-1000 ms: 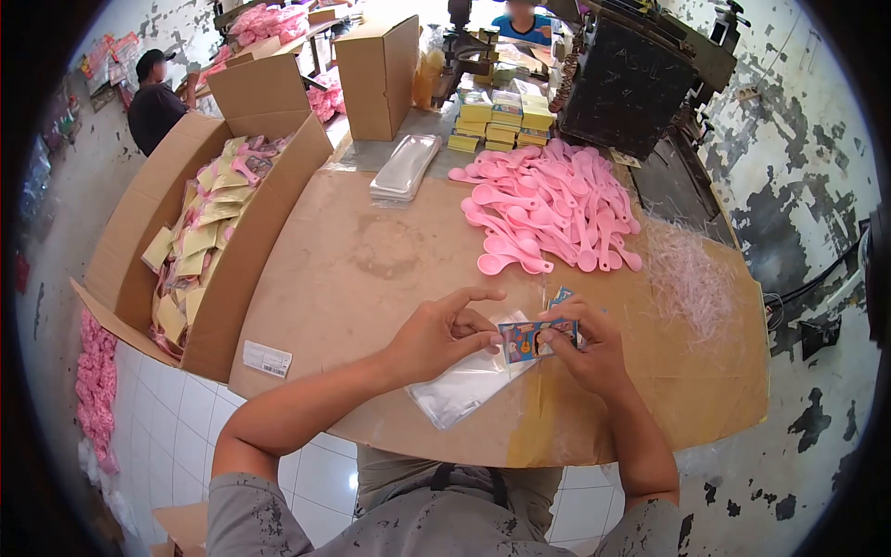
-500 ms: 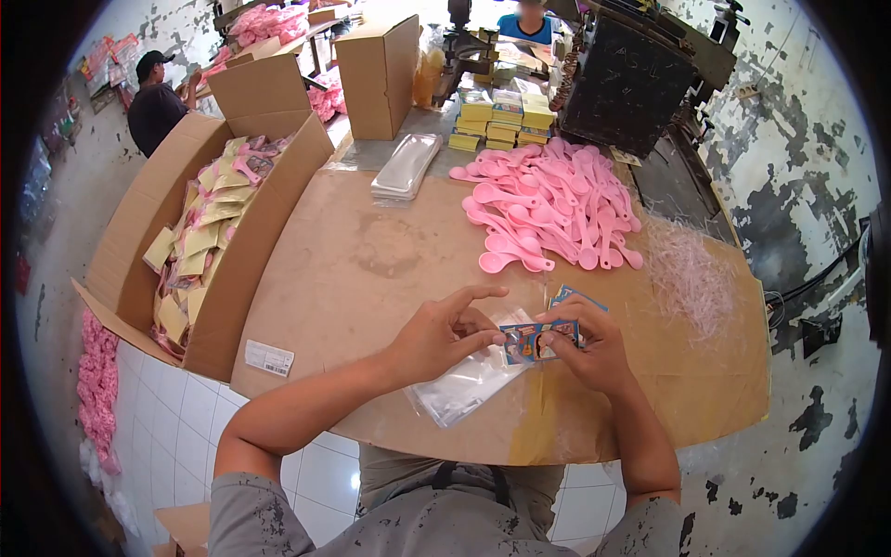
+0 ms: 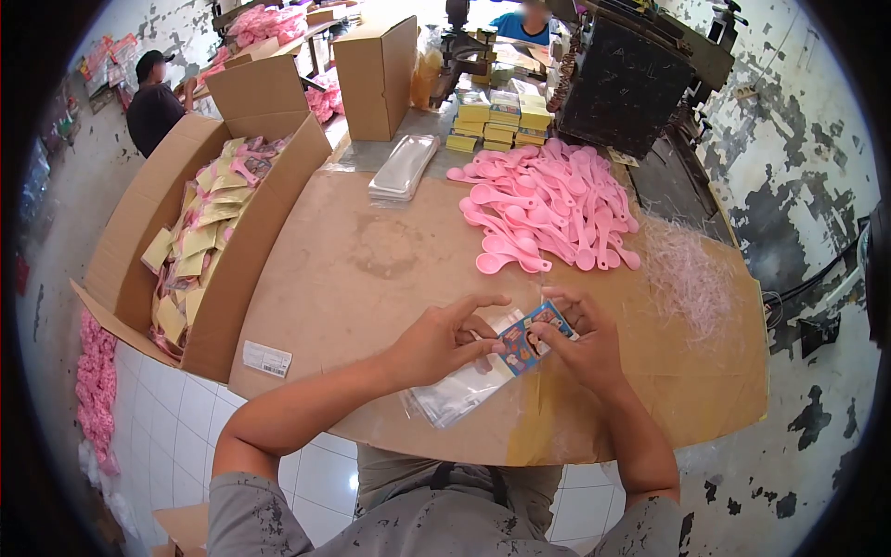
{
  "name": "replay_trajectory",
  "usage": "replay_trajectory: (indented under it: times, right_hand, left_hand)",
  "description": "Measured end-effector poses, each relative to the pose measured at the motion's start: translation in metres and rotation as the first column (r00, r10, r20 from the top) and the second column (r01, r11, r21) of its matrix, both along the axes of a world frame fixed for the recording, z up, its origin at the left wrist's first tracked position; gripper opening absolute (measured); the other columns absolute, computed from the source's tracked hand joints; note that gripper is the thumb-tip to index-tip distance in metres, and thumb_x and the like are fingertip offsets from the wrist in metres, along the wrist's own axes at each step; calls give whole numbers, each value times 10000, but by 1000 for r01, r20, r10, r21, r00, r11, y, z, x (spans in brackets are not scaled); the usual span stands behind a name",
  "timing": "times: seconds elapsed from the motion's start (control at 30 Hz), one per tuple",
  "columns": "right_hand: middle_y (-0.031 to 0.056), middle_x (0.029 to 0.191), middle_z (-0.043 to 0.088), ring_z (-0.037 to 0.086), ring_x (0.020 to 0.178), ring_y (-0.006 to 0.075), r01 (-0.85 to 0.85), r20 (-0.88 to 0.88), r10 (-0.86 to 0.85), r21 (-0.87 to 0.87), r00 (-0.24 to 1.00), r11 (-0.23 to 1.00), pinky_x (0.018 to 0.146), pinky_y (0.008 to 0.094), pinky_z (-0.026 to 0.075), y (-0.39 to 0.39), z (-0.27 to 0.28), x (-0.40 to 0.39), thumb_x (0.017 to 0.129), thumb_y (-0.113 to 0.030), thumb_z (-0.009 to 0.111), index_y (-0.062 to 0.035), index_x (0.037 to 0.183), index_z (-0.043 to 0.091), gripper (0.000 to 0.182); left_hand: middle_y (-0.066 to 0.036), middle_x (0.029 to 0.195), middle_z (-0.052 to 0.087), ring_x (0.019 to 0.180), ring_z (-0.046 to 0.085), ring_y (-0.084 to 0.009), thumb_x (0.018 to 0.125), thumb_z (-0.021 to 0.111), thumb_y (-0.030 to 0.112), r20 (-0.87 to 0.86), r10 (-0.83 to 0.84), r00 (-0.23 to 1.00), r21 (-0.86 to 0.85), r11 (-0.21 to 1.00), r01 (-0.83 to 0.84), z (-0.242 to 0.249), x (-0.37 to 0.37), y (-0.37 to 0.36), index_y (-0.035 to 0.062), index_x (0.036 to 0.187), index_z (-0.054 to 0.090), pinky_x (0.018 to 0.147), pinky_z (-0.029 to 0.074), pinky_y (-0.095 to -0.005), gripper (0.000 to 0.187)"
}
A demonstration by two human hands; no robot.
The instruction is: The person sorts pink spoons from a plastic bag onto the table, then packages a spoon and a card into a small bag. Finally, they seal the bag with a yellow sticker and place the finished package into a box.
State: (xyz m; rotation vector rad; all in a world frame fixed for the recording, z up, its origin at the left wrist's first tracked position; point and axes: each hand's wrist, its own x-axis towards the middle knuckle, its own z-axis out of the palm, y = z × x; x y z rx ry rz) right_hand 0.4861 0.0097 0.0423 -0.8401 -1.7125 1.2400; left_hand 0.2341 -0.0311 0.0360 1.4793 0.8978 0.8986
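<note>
A blue printed card is pinched between thumb and fingers of my right hand. It is tilted, with its lower left end at the mouth of a clear plastic bag lying on the cardboard tabletop. My left hand pinches the bag's edge, its thumb tip right beside the card's left corner. A heap of pink plastic spoons spreads just beyond my hands.
Left stands an open carton of packed spoons with cards. Behind lie a stack of clear bags and stacks of cards. Shredded filler lies right, near a dark machine. Two people are at the back.
The blue card has turned from nearly level to a slant, its right end now higher. My right hand's fingers have lifted and spread a little; my left hand has hardly moved.
</note>
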Motion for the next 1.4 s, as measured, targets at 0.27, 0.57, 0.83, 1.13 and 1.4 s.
replay_trajectory:
  times: [0.27, 0.57, 0.83, 1.13, 1.4]
  right_hand:
    - [86, 1042, 735, 707, 961, 141, -33, -63, 29, -56, 998, 998, 841, 289, 570, -13, -8, -15, 958, -4, 731, 19, 1325, 591, 393]
    - [69, 956, 718, 679, 807, 126, -85, 369, 37, 116, 929, 990, 733, 276, 549, -17, -1, -11, 937, -93, 775, -16, 1173, 723, 254]
    - [100, 1081, 711, 667, 1001, 167, -252, 377, 149, 242, 914, 937, 859, 345, 546, 5, 11, 2, 941, -99, 727, -10, 1153, 723, 230]
    - [250, 1266, 651, 634, 1187, 422, 256, 466, -502, 495, 728, 831, 1007, 480, 513, 142, -25, 90, 935, -48, 581, 16, 1311, 614, 382]
    - [179, 1166, 672, 623, 1161, 372, 16, 559, -453, 617, 694, 787, 1016, 460, 480, 126, -34, 36, 872, -40, 677, -18, 1236, 666, 365]
  left_hand:
    - [-111, 1015, 759, 889, 733, -115, 999, 689, 16, -51, 84, 995, 93, 993, -79, -5, 3, 0, 42, 1506, 463, 771, 591, -253, 556]
    - [-128, 1071, 748, 893, 747, -146, 989, 700, 33, -28, 125, 992, 47, 991, -123, -5, 4, 0, 51, 1503, 461, 754, 599, -277, 568]
    - [-81, 989, 758, 889, 695, -88, 1010, 684, 48, -166, -10, 986, 24, 1000, 14, -5, -2, 0, 51, 1535, 437, 784, 556, -272, 580]
    - [-82, 1010, 756, 924, 691, -87, 1018, 684, 74, -164, 36, 986, -37, 998, -42, 3, -6, 3, 51, 1523, 449, 794, 558, -270, 558]
    - [-99, 1030, 757, 925, 716, -104, 1028, 670, 93, 12, 22, 1000, 11, 1000, -22, -21, -4, 9, 34, 1495, 474, 756, 574, -276, 510]
